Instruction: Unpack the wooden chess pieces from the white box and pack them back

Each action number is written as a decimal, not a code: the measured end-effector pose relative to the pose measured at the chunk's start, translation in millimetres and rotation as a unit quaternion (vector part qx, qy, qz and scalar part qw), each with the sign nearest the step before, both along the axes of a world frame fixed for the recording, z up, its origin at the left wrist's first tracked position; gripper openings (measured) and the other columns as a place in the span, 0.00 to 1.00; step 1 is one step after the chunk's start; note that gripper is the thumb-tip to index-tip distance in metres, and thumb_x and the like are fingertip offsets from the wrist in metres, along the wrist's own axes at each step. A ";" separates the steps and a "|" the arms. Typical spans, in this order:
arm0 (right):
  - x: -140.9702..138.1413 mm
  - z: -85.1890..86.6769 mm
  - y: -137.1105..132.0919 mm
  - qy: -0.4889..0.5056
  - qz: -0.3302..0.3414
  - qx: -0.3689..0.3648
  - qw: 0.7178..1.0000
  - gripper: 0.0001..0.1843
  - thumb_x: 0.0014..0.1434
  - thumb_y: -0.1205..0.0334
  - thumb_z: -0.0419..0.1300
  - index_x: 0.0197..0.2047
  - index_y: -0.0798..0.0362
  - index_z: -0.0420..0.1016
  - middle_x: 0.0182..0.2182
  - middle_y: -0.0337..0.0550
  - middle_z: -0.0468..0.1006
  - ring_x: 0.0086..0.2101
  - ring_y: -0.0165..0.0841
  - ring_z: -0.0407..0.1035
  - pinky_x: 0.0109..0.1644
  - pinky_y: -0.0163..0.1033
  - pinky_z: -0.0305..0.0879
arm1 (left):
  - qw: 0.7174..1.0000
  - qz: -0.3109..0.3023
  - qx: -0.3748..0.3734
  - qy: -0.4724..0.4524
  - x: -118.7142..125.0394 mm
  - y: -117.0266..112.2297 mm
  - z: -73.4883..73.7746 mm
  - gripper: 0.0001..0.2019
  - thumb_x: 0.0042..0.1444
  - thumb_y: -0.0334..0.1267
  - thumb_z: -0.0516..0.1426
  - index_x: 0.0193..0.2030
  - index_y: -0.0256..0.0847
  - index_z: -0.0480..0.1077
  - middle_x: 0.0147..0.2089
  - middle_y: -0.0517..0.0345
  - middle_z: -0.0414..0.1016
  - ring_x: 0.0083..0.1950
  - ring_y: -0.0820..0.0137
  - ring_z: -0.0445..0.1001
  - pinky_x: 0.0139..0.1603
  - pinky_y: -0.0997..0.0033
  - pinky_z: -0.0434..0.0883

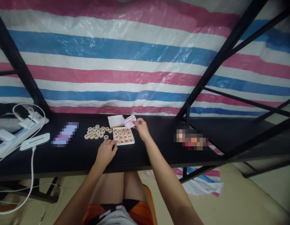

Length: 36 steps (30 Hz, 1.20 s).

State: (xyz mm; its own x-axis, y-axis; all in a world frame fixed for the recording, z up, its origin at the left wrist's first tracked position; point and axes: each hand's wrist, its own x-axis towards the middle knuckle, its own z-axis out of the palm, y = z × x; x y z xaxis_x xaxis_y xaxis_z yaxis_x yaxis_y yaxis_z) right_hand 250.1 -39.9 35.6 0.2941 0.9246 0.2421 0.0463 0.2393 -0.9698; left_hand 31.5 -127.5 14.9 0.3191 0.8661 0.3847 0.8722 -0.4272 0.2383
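My right hand [141,128] pinches a folded sheet of white paper with pink lines [130,121], held above the back right of the box. An open white box [126,143] on the black table holds rows of round xiangqi pieces with red characters [122,135]. My left hand [107,151] rests at the box's near left corner, fingers slightly bent and apart, fingertips by its edge. Left of the box lies a cluster of round pieces with dark characters [95,132]. Behind it is the white box lid [115,121], partly covered by the paper.
A blurred-out phone-like item [65,134] lies to the left. Farther left are a white router-like device [35,141], a power strip [15,136] and white cables. A blurred item [191,139] sits at right. Black metal posts and a striped plastic sheet [116,75] stand behind.
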 end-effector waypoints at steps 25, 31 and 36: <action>-16.7 -46.4 -22.5 -0.333 -0.009 0.002 0.943 0.11 0.53 0.67 0.56 0.33 0.51 0.80 0.45 0.46 0.74 0.50 0.36 0.66 0.58 0.42 0.58 | 1.000 -0.014 0.007 -0.027 0.8 0.7 -2.6 0.10 0.61 0.36 0.50 0.43 0.41 0.71 0.43 0.53 0.71 0.45 0.65 0.71 0.46 0.68 0.69; -17.7 -42.5 -25.6 -0.325 -0.003 -0.014 0.946 0.09 0.52 0.66 0.57 0.32 0.50 0.79 0.45 0.45 0.72 0.51 0.36 0.66 0.58 0.42 0.57 | 0.988 0.098 0.047 -0.106 0.7 2.7 0.0 0.18 0.63 0.43 0.47 0.56 0.39 0.65 0.52 0.45 0.66 0.50 0.60 0.70 0.48 0.62 0.69; -17.4 -41.2 -28.4 -0.315 -0.012 -0.011 0.949 0.14 0.53 0.64 0.56 0.43 0.51 0.76 0.44 0.46 0.72 0.46 0.35 0.67 0.56 0.41 0.59 | 0.986 0.166 0.026 0.000 0.5 4.4 -3.4 0.17 0.61 0.35 0.47 0.53 0.38 0.70 0.51 0.43 0.68 0.49 0.56 0.69 0.45 0.57 0.68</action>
